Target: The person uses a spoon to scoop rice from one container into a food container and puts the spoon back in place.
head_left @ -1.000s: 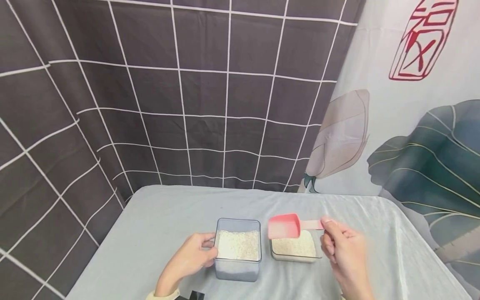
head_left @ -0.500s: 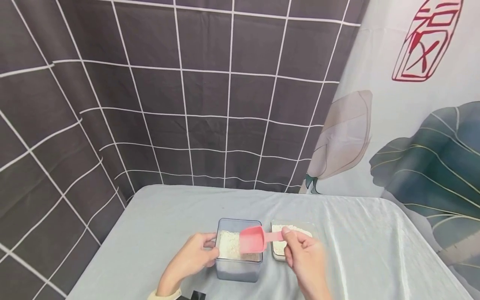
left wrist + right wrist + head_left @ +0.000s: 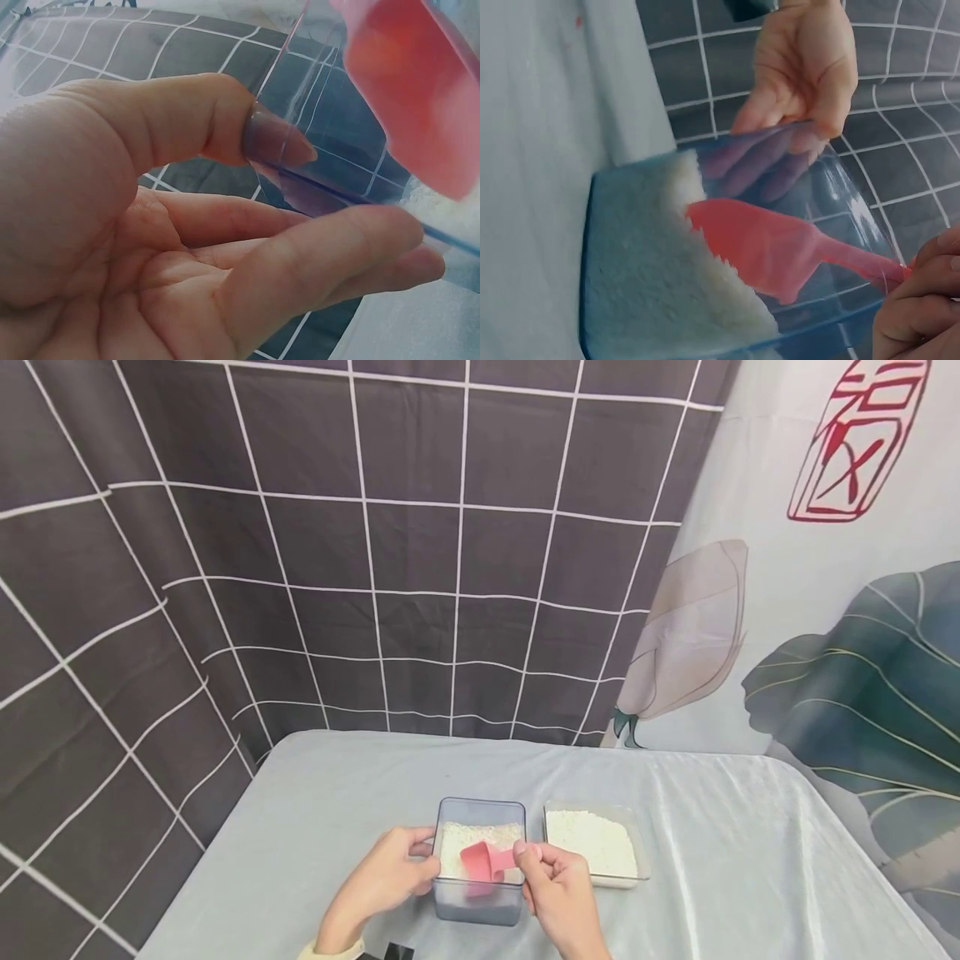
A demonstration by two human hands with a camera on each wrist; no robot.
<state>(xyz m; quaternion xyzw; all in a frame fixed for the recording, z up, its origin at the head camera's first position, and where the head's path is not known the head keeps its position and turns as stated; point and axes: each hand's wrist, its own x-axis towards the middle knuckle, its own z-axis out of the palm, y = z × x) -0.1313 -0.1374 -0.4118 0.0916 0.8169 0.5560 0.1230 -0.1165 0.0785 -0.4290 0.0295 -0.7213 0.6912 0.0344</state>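
Observation:
A pink scoop [image 3: 476, 860] is tilted down inside a clear bluish plastic container [image 3: 495, 913] partly filled with white rice [image 3: 652, 262]. My right hand [image 3: 564, 893] pinches the scoop's handle above the container's right rim. In the right wrist view, the scoop's front edge meets the rice surface, and its bowl shows through the clear wall. My left hand [image 3: 390, 870] holds the container's left side, thumb and fingers against the wall; the left wrist view shows the thumb tip through the plastic.
To the right of the container stands a shallow clear box [image 3: 622, 883] with white grains in it. Both stand on a light grey-blue cloth [image 3: 337, 793] covering the table. Behind hangs a dark curtain with white grid lines [image 3: 420, 627], beside a patterned pale one [image 3: 705, 635].
My right hand has moved left with the scoop, from above the shallow box to the container, and lowered it in, bowl now tilted. My left hand has stayed put on the container.

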